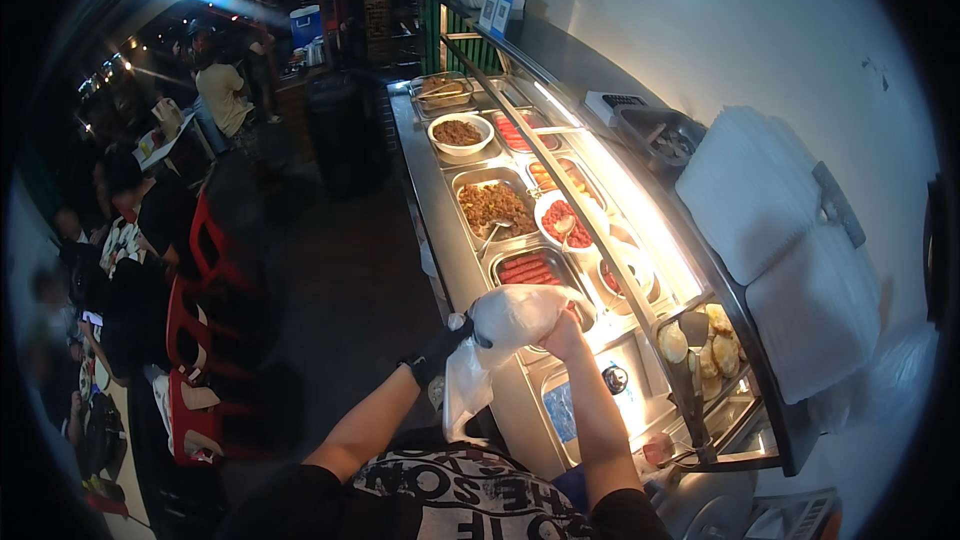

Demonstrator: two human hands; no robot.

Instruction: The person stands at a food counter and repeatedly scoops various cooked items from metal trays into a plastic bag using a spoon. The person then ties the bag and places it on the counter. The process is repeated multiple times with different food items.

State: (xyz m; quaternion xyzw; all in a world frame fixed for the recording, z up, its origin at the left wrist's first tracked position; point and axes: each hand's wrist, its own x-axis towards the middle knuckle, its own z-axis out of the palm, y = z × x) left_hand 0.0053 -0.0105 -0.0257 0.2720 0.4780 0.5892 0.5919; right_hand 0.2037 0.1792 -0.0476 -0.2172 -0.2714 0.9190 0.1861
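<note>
A white, thin plastic bag (515, 315) is held up between my hands over the near part of the steel food counter. My left hand (440, 348), in a black glove, is closed on the bag's left side, and a loose part of the bag hangs below it. At the bag's right end, the fingers of my bare right hand (566, 332) are closed on the plastic. Whatever the bag may contain does not show. Just beyond it lies a steel tray of red sausages (528, 268), partly covered by the bag.
Farther along the counter are a tray of chopped meat (495, 208) with a spoon and a white bowl of brown food (460, 135). A glass guard rail (545, 155) slants over the food. Stacked white foam boxes (745, 195) stand at right. Red chairs (190, 370) and seated people are at left.
</note>
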